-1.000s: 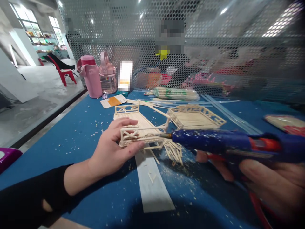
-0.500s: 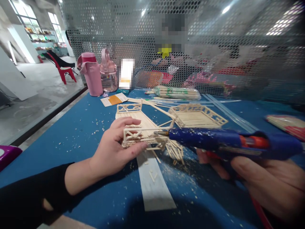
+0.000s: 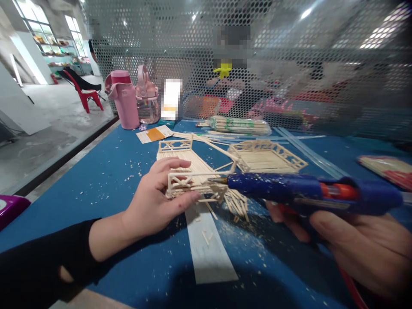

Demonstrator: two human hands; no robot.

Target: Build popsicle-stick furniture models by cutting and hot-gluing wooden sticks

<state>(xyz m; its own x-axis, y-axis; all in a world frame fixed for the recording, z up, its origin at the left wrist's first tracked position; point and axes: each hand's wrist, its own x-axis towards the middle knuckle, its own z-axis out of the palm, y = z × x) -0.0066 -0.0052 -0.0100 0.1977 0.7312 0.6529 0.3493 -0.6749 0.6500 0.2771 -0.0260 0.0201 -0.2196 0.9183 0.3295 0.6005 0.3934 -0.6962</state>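
My left hand (image 3: 164, 189) is closed around the left end of a small frame of wooden sticks (image 3: 183, 182), thumb in front and fingers behind. In my right hand (image 3: 357, 240) is a blue glue gun (image 3: 283, 189), its metal nozzle pointing left at the frame's railing. Whether the tip touches the wood I cannot tell. Behind the held frame lies a flat stick platform (image 3: 180, 159) with a crossed railing at its far end. A loose pile of short sticks (image 3: 236, 204) lies below the nozzle. A pale paper strip (image 3: 210, 257) runs towards me with stick scraps on it.
Farther back stands a railed stick tray (image 3: 267, 161). Behind it lie a bag of sticks (image 3: 240, 124) and clear glue sticks (image 3: 309, 150). A pink flask (image 3: 124, 101) and a clear bottle (image 3: 148, 103) stand back left before a perforated metal screen (image 3: 193, 51). A person sits beyond it.
The glue gun has shifted very slightly left, its red part with it. My left hand and the stick frame stay almost in place.
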